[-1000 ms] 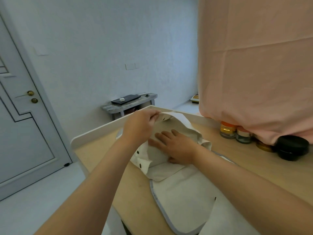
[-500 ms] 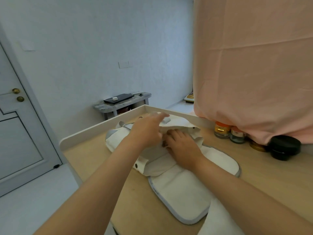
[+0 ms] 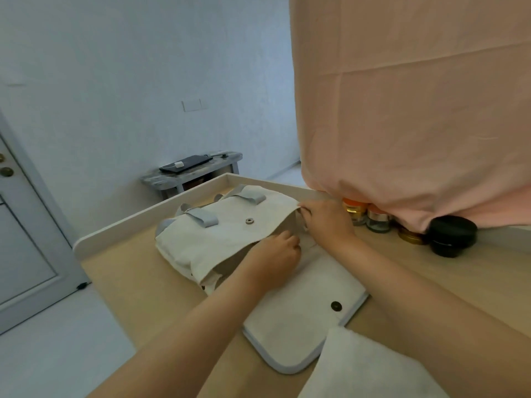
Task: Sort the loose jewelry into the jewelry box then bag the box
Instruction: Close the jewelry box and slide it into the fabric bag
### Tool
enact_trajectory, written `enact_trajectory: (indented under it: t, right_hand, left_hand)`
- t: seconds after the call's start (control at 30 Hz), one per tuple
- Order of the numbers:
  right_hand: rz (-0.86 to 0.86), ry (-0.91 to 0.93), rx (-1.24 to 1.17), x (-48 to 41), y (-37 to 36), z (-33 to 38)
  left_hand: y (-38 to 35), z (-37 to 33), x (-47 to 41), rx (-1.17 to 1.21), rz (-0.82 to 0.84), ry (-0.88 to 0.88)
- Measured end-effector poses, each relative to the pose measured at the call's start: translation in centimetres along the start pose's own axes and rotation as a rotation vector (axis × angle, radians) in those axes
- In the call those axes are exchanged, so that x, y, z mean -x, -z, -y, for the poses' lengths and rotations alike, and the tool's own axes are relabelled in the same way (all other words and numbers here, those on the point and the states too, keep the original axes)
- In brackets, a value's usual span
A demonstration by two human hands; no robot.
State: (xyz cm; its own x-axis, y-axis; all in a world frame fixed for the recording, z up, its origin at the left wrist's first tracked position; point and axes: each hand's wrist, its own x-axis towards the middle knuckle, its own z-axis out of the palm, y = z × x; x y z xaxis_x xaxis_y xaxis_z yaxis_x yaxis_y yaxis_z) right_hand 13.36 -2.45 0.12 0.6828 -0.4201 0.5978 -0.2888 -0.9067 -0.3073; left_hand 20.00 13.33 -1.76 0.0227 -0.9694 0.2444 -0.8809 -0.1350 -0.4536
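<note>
- Left hand (image 3: 275, 251) is gripping the bag (image 3: 218, 239) by its upper opening edge, fingers curled round it.
- Right hand (image 3: 324, 222) is pinching that edge's right corner.

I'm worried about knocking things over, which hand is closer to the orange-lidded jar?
Right. The right hand sits just beside the orange-lidded jar, gripping the edge of the bag; the left hand is farther off, at the bag mouth.
</note>
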Motion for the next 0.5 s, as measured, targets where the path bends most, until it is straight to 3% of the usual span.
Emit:
enact_trajectory:
  t: [0.1,0.17,0.23,0.33,0.43,0.5]
  right_hand:
    - [-0.036,0.015,-0.056,-0.7,0.3,0.2]
    - [-0.046,0.029,-0.068,-1.0,0.8,0.4]
    - [-0.060,0.057,-0.083,-1.1,1.6,0.5]
    - [-0.061,0.102,-0.061,-1.2,2.3,0.1]
    - [-0.009,0.090,-0.032,-0.9,1.9,-0.1]
    - [-0.001,0.066,-0.047,-0.6,1.5,0.0]
  left_hand:
    - [-1.3,0.0,-1.3,-0.179,0.050,0.170]
    - [-2.5,1.0,-1.9,-0.217,0.279,0.244]
    - [-3.5,2.2,-2.2,0.007,0.341,0.366]
    - [-2.6,2.0,-2.3,0.441,0.250,0.508]
    - [-0.4,1.2,-2.8,0.394,0.395,0.555]
    - [1.3,0.7,-2.8,0.187,0.478,0.502]
